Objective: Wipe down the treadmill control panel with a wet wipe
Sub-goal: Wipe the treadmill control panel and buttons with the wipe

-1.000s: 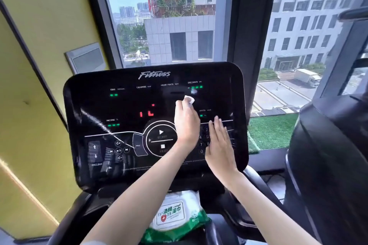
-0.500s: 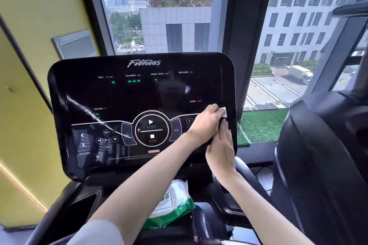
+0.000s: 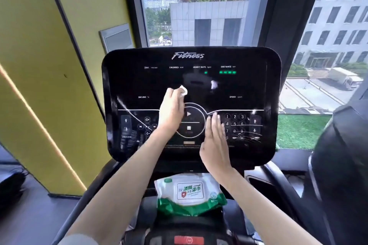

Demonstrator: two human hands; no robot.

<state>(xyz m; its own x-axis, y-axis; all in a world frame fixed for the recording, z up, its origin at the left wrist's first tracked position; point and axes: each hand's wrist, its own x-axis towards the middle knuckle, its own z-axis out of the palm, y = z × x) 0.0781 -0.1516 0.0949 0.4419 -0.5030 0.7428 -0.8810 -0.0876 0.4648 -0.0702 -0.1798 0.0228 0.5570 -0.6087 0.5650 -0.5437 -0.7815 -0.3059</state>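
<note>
The left hand [image 3: 171, 106], gripping the wipe [image 3: 183, 90], has swept leftward across the panel [image 3: 249, 85], away from the flat, open right hand [image 3: 216, 139]. The buttons [image 3: 147, 126] left of it probably remain unwiped.

The left hand [image 3: 171, 109], which half a second ago held the wet wipe [image 3: 183, 91] at the right edge of the control panel [image 3: 249, 85], has swept back to the left of the round start/stop dial [image 3: 192, 123] (the wipe now pokes out above its fingers). The right hand [image 3: 215, 141] has left the panel's right edge and lies flat between the dial and the number keypad [image 3: 235, 123].
</note>
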